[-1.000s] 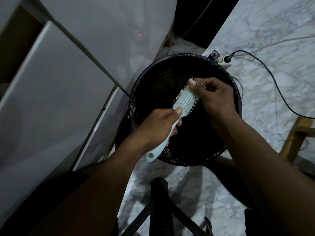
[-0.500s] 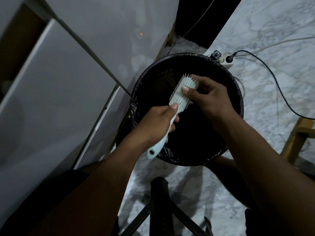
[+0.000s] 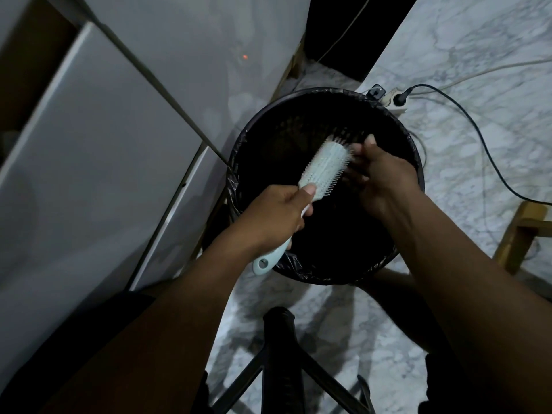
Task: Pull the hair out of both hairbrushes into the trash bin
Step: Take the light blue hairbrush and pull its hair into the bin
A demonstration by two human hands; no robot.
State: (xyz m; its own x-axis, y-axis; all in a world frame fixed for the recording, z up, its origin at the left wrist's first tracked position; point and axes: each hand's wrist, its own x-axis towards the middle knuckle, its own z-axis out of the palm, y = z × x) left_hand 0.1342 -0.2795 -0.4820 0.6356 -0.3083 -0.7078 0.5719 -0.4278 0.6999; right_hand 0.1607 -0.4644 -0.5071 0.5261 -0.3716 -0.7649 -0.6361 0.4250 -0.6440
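A pale blue hairbrush is held over the round black trash bin, which has a black bag lining. My left hand grips the brush by its handle, with the thumb on the back of the head. My right hand is at the right side of the brush head, its fingertips pinched against the bristles near the tip. Dark strands show at the brush tip by those fingers. A second hairbrush is not in sight.
White cabinet panels rise on the left, close to the bin. A power strip with a black cable lies on the marble floor behind the bin. A wooden leg stands at right. A black stool frame is below.
The brush has turned so its back faces up and its head points more to the right. My right hand slid from the middle of the head down to its right edge.
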